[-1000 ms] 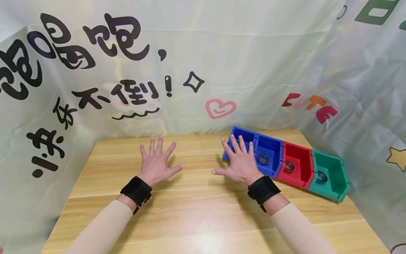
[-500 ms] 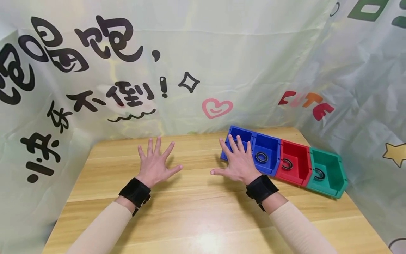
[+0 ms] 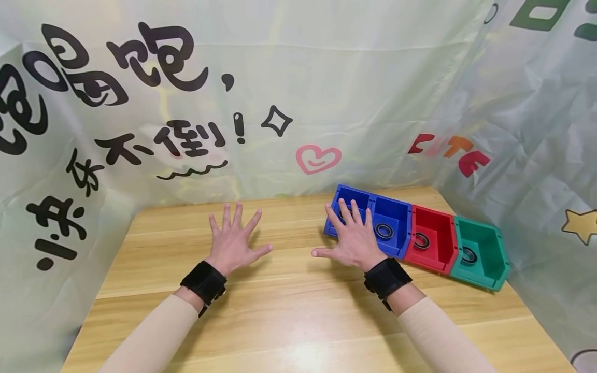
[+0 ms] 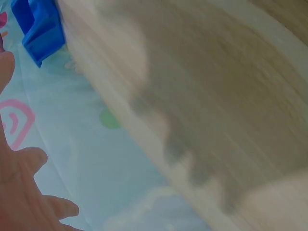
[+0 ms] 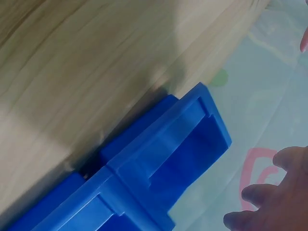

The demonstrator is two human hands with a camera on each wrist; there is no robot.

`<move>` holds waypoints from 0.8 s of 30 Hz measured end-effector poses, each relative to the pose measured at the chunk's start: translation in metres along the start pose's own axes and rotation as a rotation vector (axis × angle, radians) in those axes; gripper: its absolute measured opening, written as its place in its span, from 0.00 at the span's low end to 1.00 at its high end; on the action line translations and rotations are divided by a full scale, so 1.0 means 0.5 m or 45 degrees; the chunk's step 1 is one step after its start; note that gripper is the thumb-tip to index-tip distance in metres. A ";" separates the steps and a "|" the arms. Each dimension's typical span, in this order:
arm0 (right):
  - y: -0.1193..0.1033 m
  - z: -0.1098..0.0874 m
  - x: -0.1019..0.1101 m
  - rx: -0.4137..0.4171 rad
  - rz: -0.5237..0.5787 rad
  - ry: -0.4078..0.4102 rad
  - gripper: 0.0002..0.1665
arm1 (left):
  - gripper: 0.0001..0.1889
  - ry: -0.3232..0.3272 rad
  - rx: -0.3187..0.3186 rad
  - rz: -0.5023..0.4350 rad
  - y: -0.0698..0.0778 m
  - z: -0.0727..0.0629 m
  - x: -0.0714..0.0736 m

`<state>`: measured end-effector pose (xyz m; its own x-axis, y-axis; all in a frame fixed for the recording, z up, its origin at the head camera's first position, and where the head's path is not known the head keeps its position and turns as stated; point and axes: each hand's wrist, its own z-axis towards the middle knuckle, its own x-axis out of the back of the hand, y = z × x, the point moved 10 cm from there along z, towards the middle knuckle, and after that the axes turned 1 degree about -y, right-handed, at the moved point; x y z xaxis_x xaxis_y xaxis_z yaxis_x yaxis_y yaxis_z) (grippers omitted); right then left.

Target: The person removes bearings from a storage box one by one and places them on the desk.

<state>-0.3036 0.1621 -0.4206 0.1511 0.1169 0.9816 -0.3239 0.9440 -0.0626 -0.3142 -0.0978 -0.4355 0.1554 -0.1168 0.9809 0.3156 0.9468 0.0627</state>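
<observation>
My left hand [image 3: 231, 247] hovers over the left half of the wooden table, fingers spread wide and nothing in it. To the right, my right hand [image 3: 356, 242] is also spread with nothing held, its fingers overlapping the leftmost blue bin in the head view. A row of joined bins runs rightward: two blue bins [image 3: 393, 207], a red bin [image 3: 435, 220] and a green bin [image 3: 489, 248]. A dark ring-shaped bearing lies in each: one in the second blue bin [image 3: 384, 231], a red-bin bearing [image 3: 422, 241], a green-bin bearing [image 3: 469, 255]. The leftmost bin's bearing is partly hidden by fingers.
The wooden table [image 3: 289, 311] reaches back to a printed fabric curtain [image 3: 364, 93] that encloses it at the back and both sides. The bin row stands at the table's back right. Black bands [image 3: 203, 282] wrap both wrists.
The head view has shifted slightly, so the bins and curtain appear a little further left. My left hand has moved slightly right; both hands keep their spread pose.
</observation>
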 end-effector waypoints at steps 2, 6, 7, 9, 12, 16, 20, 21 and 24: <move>0.010 -0.003 -0.001 -0.013 0.004 -0.009 0.70 | 0.51 -0.010 -0.016 -0.003 0.013 0.003 -0.006; 0.027 -0.009 -0.003 -0.037 0.013 -0.020 0.70 | 0.50 -0.020 -0.043 -0.003 0.036 0.010 -0.016; 0.031 -0.010 -0.003 -0.043 0.015 -0.023 0.70 | 0.50 -0.021 -0.045 -0.008 0.040 0.012 -0.018; 0.039 -0.013 -0.006 -0.054 0.026 -0.037 0.70 | 0.49 -0.022 -0.054 -0.021 0.049 0.015 -0.021; 0.053 -0.018 -0.009 -0.073 0.051 -0.052 0.69 | 0.48 -0.021 -0.068 -0.042 0.064 0.020 -0.024; 0.076 -0.028 -0.011 -0.103 0.079 -0.054 0.69 | 0.46 -0.028 -0.102 -0.083 0.089 0.028 -0.029; 0.101 -0.041 -0.010 -0.132 0.089 -0.026 0.69 | 0.45 -0.026 -0.138 -0.140 0.119 0.038 -0.032; 0.106 -0.045 -0.009 -0.138 0.088 -0.016 0.69 | 0.44 -0.024 -0.146 -0.150 0.126 0.041 -0.033; 0.125 -0.055 -0.005 -0.155 0.083 0.006 0.69 | 0.43 -0.023 -0.163 -0.174 0.149 0.051 -0.036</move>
<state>-0.2986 0.2294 -0.4319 0.1383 0.1805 0.9738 -0.2174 0.9648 -0.1479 -0.3171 -0.0176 -0.4437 0.0863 -0.2348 0.9682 0.4493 0.8765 0.1725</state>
